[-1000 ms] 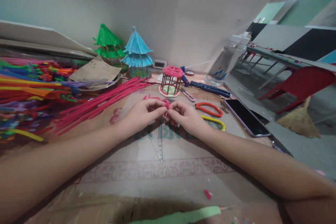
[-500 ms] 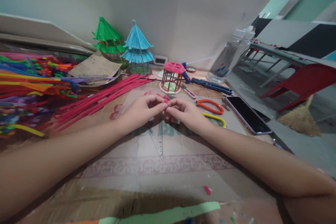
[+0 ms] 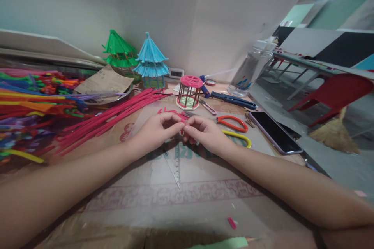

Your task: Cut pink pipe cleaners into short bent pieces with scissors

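My left hand (image 3: 154,130) and my right hand (image 3: 206,134) meet at the fingertips over the middle of the table. Both pinch a small pink pipe cleaner piece (image 3: 182,130), mostly hidden by the fingers. Just behind them lie short cut pink pieces (image 3: 164,111) and pliers with orange (image 3: 233,123) and yellow (image 3: 242,139) handles. Beyond stands a small round frame (image 3: 189,92) with a pink top, brown posts and a pale base. A clear set square (image 3: 177,169) lies partly under the hands.
Long pink pipe cleaners (image 3: 108,120) and a multicoloured heap (image 3: 35,101) lie at left. Green (image 3: 118,48) and blue (image 3: 150,60) model pavilions stand behind. To the right are a glue gun (image 3: 205,87), a blue-handled tool (image 3: 233,100), a bottle (image 3: 248,70) and a phone (image 3: 274,132).
The camera view has tipped up slightly, so the table things sit lower in the picture. Both hands stay together at the pink piece, with only slight finger movement.
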`<state>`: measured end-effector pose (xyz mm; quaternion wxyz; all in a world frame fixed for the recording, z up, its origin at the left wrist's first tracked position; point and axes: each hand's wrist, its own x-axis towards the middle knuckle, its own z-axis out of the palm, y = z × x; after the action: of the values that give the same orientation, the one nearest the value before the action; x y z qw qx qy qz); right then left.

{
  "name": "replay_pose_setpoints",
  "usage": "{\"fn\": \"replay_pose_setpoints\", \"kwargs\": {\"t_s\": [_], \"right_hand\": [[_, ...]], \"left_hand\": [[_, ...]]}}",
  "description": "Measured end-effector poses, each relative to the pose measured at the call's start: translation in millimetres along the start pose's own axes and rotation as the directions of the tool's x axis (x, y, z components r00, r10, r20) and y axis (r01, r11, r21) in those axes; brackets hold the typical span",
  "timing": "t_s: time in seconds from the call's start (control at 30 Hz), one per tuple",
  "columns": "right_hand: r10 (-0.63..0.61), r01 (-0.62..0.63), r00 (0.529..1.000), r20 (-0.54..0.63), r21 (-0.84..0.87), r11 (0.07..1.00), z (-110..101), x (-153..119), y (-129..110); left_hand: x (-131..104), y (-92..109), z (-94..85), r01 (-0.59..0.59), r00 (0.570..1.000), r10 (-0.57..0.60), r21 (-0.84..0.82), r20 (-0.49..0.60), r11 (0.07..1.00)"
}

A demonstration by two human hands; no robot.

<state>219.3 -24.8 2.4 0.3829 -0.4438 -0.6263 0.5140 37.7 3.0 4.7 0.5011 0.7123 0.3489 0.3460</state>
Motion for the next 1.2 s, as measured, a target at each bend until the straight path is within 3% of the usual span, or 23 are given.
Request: {"fn": "replay_pose_setpoints", "kwargs": {"t_s": [0.3, 0.5, 0.83, 0.97, 1.1, 1.2], "right_hand": [[-0.097, 0.092, 0.995, -0.034, -0.127, 0.988, 3.6, -1.8, 3.1], [-0.319, 0.248, 0.946, -0.058, -0.504, 0.827, 2.1, -7.4, 2.9], [-0.369, 0.309, 0.929, 0.009, -0.564, 0.765, 1.8, -9.3, -0.3], [-0.364, 0.303, 0.931, -0.016, -0.520, 0.798, 2.6, -10.1, -1.1], [-0.233, 0.202, 0.969, -0.083, -0.274, 0.940, 3.0, -10.1, -2.8], [-0.157, 0.144, 0.984, -0.087, -0.135, 0.980, 2.4, -8.4, -3.2]], "left_hand": [[-5.3, 5.6, 0.5, -0.081, 0.992, 0.096, 0.167, -0.085, 0.983], [-4.5, 8.3, 2.2, -0.009, 0.995, 0.019, 0.096, -0.102, 0.995], [-0.9, 0.9, -1.3, 0.010, 0.993, -0.012, -0.015, -0.117, 1.000], [-0.8, 1.8, -2.2, 0.038, 0.993, -0.043, -0.047, -0.111, 0.998], [-0.4, 3.6, -3.6, 0.013, 0.991, -0.015, -0.017, -0.130, 1.000], [-0.9, 3.9, -2.3, -0.010, 0.994, 0.012, 0.014, -0.110, 1.000]]}}
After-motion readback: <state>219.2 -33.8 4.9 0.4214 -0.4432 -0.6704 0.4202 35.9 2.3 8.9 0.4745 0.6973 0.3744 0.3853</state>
